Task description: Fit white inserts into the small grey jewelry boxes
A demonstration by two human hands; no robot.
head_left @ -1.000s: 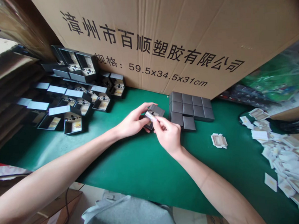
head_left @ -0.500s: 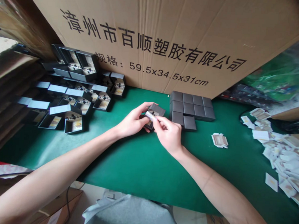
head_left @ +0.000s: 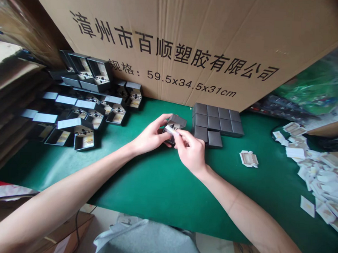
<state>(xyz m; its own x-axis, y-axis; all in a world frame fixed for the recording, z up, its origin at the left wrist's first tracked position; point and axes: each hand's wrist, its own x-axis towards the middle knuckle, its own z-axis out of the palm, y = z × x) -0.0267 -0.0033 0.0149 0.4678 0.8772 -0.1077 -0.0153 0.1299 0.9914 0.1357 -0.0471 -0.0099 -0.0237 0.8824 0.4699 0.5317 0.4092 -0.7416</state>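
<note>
Left hand [head_left: 150, 138] clasps an open dark-grey box [head_left: 178, 121]; right hand [head_left: 192, 152] pinches a flat white piece [head_left: 171, 130]; square grey boxes [head_left: 213, 124] at two o'clock.

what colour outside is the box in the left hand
Dark grey: the small, hinged box in the left hand, best seen in the head view.

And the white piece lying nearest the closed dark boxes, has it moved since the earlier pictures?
No; against the large cardboard box, the white piece lies in the same place.
</note>
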